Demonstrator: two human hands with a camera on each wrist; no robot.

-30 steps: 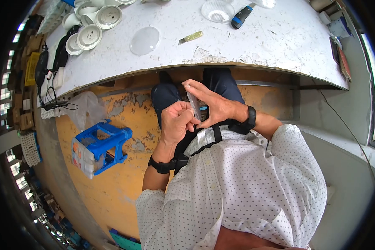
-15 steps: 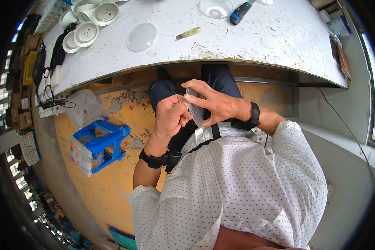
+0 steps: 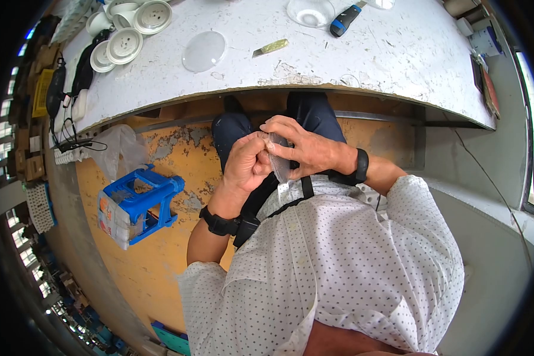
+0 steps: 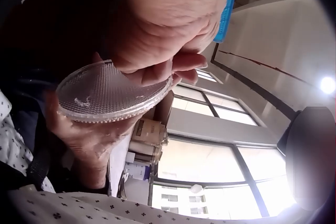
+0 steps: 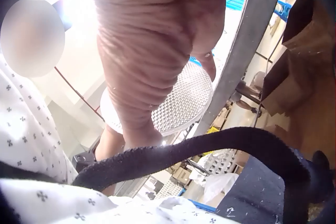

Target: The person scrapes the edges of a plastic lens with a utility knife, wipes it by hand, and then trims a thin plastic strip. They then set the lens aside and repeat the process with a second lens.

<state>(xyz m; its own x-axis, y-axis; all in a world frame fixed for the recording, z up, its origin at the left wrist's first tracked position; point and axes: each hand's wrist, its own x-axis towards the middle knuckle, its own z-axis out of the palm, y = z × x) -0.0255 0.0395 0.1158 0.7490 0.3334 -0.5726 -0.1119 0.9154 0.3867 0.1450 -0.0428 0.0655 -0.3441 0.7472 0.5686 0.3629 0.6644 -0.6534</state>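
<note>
Above the lap, both hands are at a round clear plastic lamp cover (image 3: pixel 280 159) with a finely dimpled face. My right hand (image 3: pixel 314 151) grips it by the rim, with thumb and fingers spread around its edge. My left hand (image 3: pixel 243 161) has curled fingers at the upper part of the rim, right beside the right fingertips. In the left wrist view, the left fingers (image 4: pixel 155 73) bend over the face of the cover (image 4: pixel 102 95) near its edge. The right wrist view shows the back of the right hand (image 5: pixel 157 40) partly hiding the cover (image 5: pixel 184 98).
On the white table (image 3: pixel 391 53) lie a clear disc (image 3: pixel 204 51), a small blade with a yellowish wrapped handle (image 3: pixel 271 47), a blue-black utility knife (image 3: pixel 345 21), a clear dish (image 3: pixel 310 12) and several white round fittings (image 3: pixel 124 46). A blue stool (image 3: pixel 145 202) stands on the floor at left.
My left hand has moved from the lower part of the cover's rim up to its upper part. The right fingers have come in closer around it, and the cover has turned slightly.
</note>
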